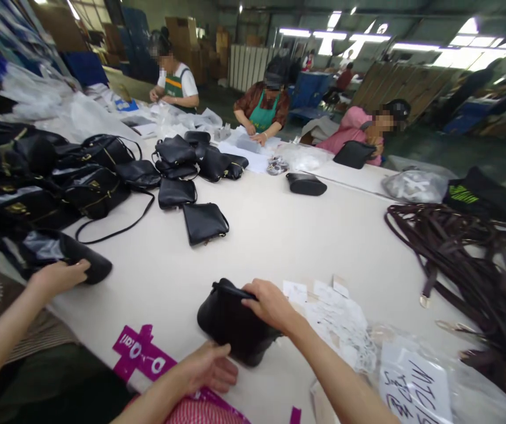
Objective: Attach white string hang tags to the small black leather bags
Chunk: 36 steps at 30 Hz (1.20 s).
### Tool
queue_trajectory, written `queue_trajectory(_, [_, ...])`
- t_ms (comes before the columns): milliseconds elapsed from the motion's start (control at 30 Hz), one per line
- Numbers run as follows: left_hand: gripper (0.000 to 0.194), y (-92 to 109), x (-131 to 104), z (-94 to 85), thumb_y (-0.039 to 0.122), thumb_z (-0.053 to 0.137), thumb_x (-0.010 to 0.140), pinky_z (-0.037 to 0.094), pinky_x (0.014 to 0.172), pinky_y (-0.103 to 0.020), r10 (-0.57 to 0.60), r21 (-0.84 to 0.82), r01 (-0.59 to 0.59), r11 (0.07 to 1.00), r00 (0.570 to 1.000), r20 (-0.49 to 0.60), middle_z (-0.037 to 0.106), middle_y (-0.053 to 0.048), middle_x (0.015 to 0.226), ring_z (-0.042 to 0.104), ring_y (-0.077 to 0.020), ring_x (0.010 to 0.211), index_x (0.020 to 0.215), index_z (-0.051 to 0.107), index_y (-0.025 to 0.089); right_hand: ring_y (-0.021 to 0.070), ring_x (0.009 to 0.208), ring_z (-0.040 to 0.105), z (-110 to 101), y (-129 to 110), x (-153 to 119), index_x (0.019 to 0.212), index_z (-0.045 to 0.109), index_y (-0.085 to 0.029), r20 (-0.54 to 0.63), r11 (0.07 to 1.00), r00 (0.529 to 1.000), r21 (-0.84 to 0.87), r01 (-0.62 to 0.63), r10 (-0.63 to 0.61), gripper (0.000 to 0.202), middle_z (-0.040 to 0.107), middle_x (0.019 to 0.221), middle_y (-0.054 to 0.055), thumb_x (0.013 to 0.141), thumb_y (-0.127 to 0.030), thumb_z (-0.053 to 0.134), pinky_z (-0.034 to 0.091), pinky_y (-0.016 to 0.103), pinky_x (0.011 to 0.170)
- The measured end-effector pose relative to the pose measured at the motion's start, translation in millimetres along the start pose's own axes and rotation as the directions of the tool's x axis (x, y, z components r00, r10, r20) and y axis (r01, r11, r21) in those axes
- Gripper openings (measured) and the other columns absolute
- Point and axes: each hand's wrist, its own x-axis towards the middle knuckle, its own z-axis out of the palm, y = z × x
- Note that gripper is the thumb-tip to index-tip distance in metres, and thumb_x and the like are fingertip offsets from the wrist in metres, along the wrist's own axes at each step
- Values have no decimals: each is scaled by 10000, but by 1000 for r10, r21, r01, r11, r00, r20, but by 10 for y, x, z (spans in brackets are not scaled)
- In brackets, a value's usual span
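A small black handbag (235,327) is tilted over the white table in front of me. My right hand (275,306) grips its top edge, thumb on the near side and fingers bent over the rim. Below the bag's lower left side is my left hand (211,368), palm up and fingers apart, its thumb close to the bag. Whether that thumb touches the leather I cannot tell. Purple printed tape (140,356) lies beside my left forearm. White paper tags (332,312) with strings are spread right of the bag.
A co-worker's hand (61,277) holds another black bag (98,262) at left. Black bags (206,224) pile up behind it. Dark brown straps (456,253) and a plastic bag with a handwritten sheet (414,383) lie at right. Several people work across the table (275,235).
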Motion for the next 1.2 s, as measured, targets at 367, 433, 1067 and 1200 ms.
queue_trajectory(367, [511,459,-790,-592,177,440,740,310,1098,-500,591,783,-92,616,711,-382,559,-146,1320,469,-316,1272,1246,512,172,339,1385,390,453,47,-890,1510,309,-253,-96,992,993,98,77,-67,986,426,1514,152,687,-339,845,325,511,1139])
queue_trajectory(433, [744,547,-750,-497,109,473,674,235,1172,-476,737,911,-172,374,652,-179,375,-126,1524,309,-292,1414,1411,398,181,343,1483,192,548,238,-1053,1559,126,-250,-177,968,983,249,-6,52,1174,175,1629,161,641,-284,858,254,539,1178])
queue_trajectory(1067, [698,241,-549,-315,158,608,760,560,968,-399,808,955,-214,-205,513,288,587,-67,1383,616,-282,1186,1419,439,317,252,944,695,968,1150,-1707,1054,688,-220,-317,862,815,331,-384,485,292,744,1040,80,850,-315,502,551,361,834])
queue_trajectory(1200, [682,337,-586,-168,163,598,772,550,983,-387,788,930,-235,-282,496,364,576,-70,1401,611,-277,1197,1422,445,298,315,922,662,834,1510,-2035,971,631,-219,-436,791,665,242,-562,606,289,690,1002,124,863,-391,426,518,441,800])
